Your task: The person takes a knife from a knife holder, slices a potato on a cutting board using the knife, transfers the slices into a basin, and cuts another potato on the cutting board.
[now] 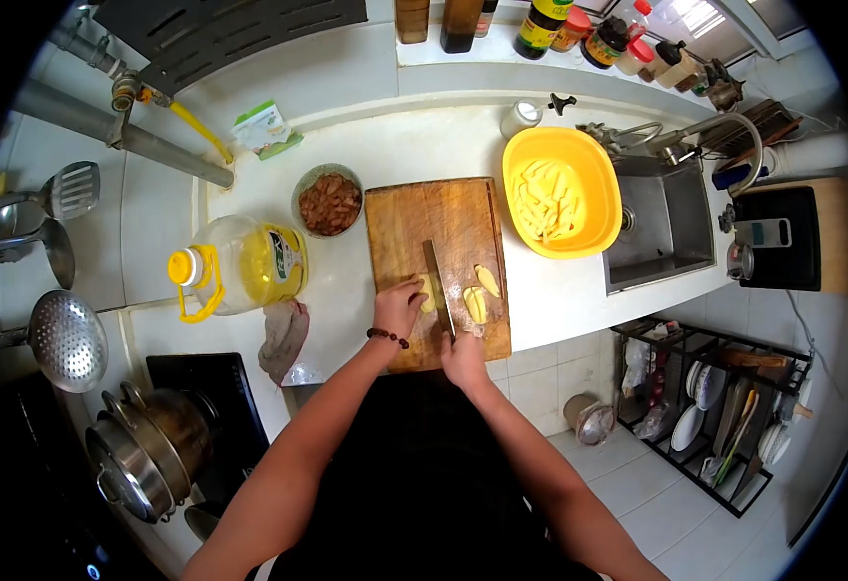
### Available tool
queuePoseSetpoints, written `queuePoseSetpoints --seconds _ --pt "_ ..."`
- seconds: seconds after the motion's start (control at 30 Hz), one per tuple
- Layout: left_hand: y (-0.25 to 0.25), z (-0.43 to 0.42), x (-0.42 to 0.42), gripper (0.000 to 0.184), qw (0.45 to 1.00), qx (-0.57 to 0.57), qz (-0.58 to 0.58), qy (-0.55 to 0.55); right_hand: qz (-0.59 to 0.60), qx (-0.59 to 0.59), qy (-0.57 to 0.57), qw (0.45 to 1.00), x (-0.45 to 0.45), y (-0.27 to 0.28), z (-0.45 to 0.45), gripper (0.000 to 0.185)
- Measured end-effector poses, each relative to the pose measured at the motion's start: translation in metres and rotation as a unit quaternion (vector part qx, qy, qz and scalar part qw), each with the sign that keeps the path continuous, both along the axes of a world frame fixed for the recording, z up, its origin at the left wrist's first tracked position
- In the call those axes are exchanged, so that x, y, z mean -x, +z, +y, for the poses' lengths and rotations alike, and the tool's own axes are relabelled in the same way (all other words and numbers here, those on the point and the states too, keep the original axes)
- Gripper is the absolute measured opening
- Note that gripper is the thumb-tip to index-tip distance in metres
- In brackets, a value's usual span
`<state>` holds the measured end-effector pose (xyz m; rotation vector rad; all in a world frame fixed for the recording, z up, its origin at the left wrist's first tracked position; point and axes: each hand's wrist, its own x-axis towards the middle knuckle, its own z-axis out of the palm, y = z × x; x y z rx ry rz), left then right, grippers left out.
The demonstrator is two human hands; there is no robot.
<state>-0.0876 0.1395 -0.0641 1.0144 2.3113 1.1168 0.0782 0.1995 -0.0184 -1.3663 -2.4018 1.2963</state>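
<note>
My left hand [400, 307], with a dark bead bracelet at the wrist, is closed on a pale yellow potato piece [427, 293] on the wooden cutting board [405, 218]. My right hand [464, 358] grips the handle end of a knife [438, 286]. Its blade lies just right of the held piece and points away from me. Several cut yellow pieces [475, 305] rest on the board to the right of the blade. Beyond the board's right side, a yellow basin [602, 174] holds many pale yellow strips [545, 198].
A bowl of brown chunks [329, 201] and a large oil bottle [250, 261] stand left of the board, near a grey cloth [284, 339]. At the right is a sink [666, 228]. Pots [138, 460] stand at the lower left; a dish rack [705, 407] is lower right.
</note>
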Motion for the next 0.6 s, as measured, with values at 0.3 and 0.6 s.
queuePoseSetpoints --seconds 0.3,0.6 --pt "-0.003 -0.002 -0.002 0.031 0.998 -0.002 -0.056 0.009 0.005 0.016 0.000 1.000 -0.003 -0.019 0.002 0.023" --pt "0.008 -0.005 -0.005 0.029 0.986 -0.003 -0.140 0.087 0.036 0.022 -0.020 0.999 -0.003 0.010 0.012 0.025"
